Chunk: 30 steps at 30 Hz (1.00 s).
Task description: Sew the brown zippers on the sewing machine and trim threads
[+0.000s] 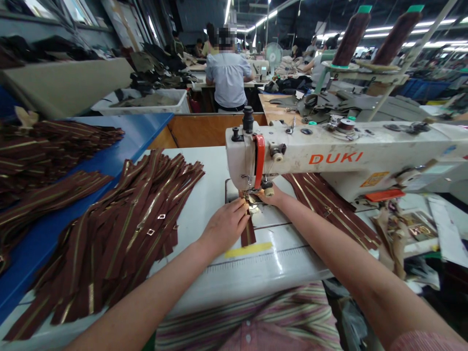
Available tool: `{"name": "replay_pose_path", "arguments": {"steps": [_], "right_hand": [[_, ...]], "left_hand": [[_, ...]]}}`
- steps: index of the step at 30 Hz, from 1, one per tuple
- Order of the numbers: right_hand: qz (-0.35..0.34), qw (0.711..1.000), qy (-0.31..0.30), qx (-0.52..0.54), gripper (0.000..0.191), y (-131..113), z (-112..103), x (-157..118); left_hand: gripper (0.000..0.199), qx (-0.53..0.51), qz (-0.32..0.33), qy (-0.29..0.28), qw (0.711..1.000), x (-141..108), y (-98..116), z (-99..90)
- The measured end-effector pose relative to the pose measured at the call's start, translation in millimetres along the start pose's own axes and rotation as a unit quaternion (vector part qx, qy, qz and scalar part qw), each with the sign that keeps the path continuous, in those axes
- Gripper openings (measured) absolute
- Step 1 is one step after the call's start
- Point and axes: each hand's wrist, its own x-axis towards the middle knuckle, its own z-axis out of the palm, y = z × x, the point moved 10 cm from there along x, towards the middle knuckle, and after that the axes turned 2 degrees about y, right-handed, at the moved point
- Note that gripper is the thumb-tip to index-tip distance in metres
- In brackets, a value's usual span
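I am holding a brown zipper strip (248, 233) under the needle (245, 191) of the sewing machine (329, 158), and the strip needs to stay straight on the white tabletop (278, 263). My left hand (226, 225) is pinching the strip with bent fingers. My right hand (274, 196) is resting close by, but I cannot tell if it is gripping, and a pile of brown zippers (109, 243) is lying to my left.
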Motion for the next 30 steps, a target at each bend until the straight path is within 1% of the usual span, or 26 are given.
{"name": "replay_pose_path", "arguments": {"steps": [4,7,11,17,21,30], "right_hand": [[0.017,1.0,-0.017,-0.001,0.01,2.3,1.1,0.9],[0.025,0.999,-0.022,-0.002,0.007,4.1,1.6,1.4],[0.028,0.999,-0.025,-0.001,0.005,2.6,2.1,1.3],[0.024,0.999,-0.033,0.005,0.009,-1.0,4.0,0.5],[0.03,0.999,-0.035,0.009,0.006,0.6,4.1,0.1],[0.045,0.998,-0.035,0.009,0.008,2.2,5.1,-0.6]], "left_hand": [[0.025,0.0,0.005,-0.001,1.0,0.6,1.6,-0.6],[0.025,-0.002,0.002,-0.007,1.0,0.8,1.2,0.7],[0.025,0.002,-0.007,-0.008,1.0,0.6,-0.2,1.3],[0.024,0.006,0.001,0.0,1.0,-0.8,3.0,-0.6],[0.025,-0.006,0.0,0.003,1.0,-1.3,2.9,-0.8],[0.025,-0.017,-0.018,-0.023,0.999,-0.6,1.2,2.7]]}}
